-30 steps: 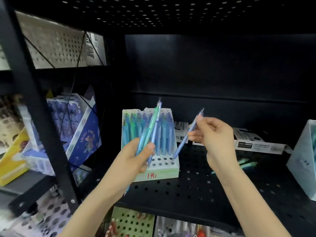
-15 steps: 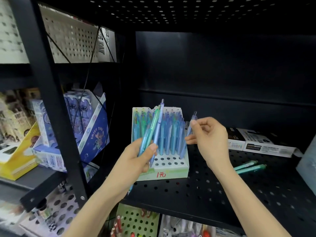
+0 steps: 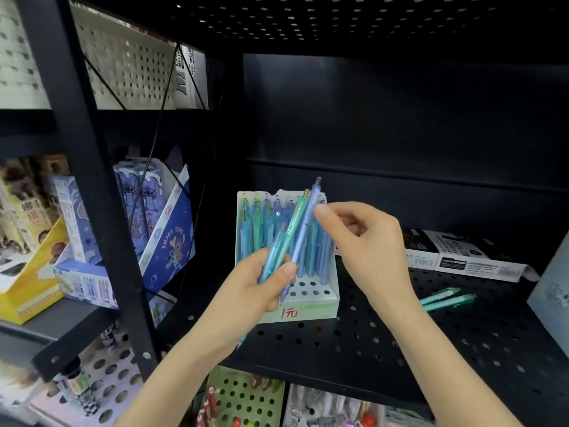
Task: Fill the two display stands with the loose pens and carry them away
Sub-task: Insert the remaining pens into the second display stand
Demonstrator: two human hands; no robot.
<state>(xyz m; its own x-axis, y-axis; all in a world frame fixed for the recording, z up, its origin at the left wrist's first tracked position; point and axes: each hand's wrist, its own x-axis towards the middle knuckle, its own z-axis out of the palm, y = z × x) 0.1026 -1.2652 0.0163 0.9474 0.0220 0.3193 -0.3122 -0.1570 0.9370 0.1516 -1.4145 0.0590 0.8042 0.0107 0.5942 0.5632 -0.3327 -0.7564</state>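
Far left, next bay: yellow carton (image 3: 27, 272) and blue cartoon boxes (image 3: 154, 217), not my job.

My left hand (image 3: 255, 291) grips a bundle of pens (image 3: 288, 238), blue and green. Fingers and thumb wrap the lower barrels, and the tops fan up and to the right in front of the display stand (image 3: 311, 309).

The stand sits on the black shelf (image 3: 369, 343), w/ "1元" written on its front lip. Back rows are packed w/ upright pens and the front rows of holes show empty, so it's prob. well over half full.

My right hand (image 3: 369, 251) is up at the top of the bundle. Thumb tip is against the bluish pen nearest it, other fingers curled behind. Can't tell if I've got it pinched or am only touching it.

Further right, two green pens (image 3: 446, 298) lie loose on the shelf, side by side, well apart from the stand. Flat boxes (image 3: 455, 257) run along the back.

At the right edge is a pale box (image 3: 551, 297), cut off by the frame. It may be stand no. 2; can't tell, nor how full.

Left to do, as I judge it: bundle into the front holes, grab the two strays, see to the 2nd stand, carry both off. Nothing carried yet.
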